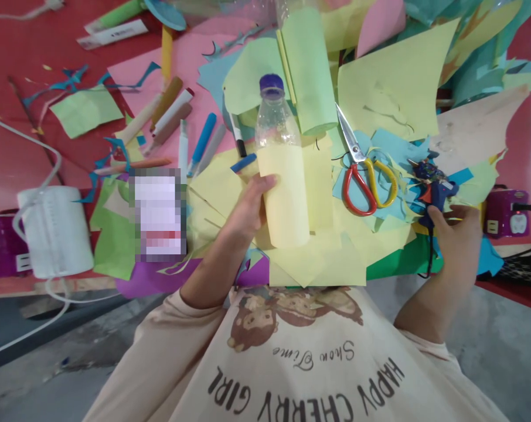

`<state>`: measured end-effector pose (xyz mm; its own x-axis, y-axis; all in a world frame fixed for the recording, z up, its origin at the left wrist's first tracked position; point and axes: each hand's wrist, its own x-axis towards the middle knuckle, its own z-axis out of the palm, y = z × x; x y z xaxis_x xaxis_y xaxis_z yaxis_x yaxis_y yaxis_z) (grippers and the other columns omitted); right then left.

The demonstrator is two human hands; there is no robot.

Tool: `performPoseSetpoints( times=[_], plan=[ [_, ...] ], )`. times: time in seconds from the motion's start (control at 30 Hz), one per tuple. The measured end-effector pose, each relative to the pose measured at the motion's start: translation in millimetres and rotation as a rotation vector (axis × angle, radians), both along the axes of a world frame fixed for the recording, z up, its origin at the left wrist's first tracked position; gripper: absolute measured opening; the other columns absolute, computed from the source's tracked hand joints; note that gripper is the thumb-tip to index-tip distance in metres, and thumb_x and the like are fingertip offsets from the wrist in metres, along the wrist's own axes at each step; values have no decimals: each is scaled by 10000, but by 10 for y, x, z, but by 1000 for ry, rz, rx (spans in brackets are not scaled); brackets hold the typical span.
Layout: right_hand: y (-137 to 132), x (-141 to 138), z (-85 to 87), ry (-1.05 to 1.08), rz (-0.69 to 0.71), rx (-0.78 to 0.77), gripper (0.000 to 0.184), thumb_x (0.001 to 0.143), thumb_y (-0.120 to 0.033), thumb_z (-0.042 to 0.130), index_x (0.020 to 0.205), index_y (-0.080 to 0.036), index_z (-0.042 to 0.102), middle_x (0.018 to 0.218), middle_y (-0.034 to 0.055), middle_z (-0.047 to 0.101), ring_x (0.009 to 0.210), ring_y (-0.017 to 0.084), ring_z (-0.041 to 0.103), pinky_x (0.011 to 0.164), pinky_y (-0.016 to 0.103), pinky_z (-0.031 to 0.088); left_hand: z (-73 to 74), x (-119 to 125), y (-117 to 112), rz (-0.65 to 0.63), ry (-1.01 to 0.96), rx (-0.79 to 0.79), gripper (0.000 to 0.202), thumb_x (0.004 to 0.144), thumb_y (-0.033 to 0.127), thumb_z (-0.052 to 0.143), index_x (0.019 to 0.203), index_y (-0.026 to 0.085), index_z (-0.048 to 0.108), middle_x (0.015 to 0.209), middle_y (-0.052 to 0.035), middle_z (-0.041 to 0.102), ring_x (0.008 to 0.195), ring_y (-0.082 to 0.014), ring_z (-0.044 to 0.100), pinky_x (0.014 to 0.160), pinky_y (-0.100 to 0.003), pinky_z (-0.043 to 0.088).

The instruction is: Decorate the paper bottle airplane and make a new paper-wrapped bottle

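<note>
My left hand (250, 205) is wrapped round a clear plastic bottle (276, 126) with a purple cap, holding it upright. Pale yellow paper (285, 199) covers the bottle's lower part. My right hand (456, 231) grips a blue hot-glue gun (432, 193) at the right, over scraps of coloured paper. Red-and-yellow-handled scissors (364, 176) lie between the two hands, blades pointing away from me. A rolled light-green sheet (307, 70) lies behind the bottle.
Sheets and scraps of coloured paper (392, 82) cover the red table (19, 146). Several markers and pens (177, 126) lie at the left centre. A white container (57, 231) with a white cable stands at the left edge. Purple power strips (507, 211) sit at both sides.
</note>
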<state>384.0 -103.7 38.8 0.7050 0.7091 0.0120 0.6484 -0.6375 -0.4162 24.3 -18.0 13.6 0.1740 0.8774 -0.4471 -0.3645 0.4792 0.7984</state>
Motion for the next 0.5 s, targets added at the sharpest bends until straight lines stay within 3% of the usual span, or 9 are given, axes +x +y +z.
performPoseSetpoints(
  times=[0.13,0.37,0.5],
  plan=[
    [134,7,-87,13,-33,36,272,589,-354,687,786,-232,545,654,-20,546,608,198,534,667,390,465,-44,-6,13,3,-4,43,558,607,603,723,968,189,627,884,-77,747,1189,-390,667,885,-433,639],
    [206,154,41,211,-107,259,161,548,-272,667,689,-207,626,658,-14,576,585,142,496,628,342,439,-73,-16,41,9,-44,62,492,589,585,762,872,209,620,837,-53,758,1177,-371,680,919,-414,633],
    [201,366,111,143,-154,462,144,530,-297,623,663,-245,600,657,1,570,619,172,520,640,380,430,-83,-19,35,-6,-48,54,481,591,591,753,845,213,596,777,-57,743,1174,-381,680,903,-432,641]
  ],
)
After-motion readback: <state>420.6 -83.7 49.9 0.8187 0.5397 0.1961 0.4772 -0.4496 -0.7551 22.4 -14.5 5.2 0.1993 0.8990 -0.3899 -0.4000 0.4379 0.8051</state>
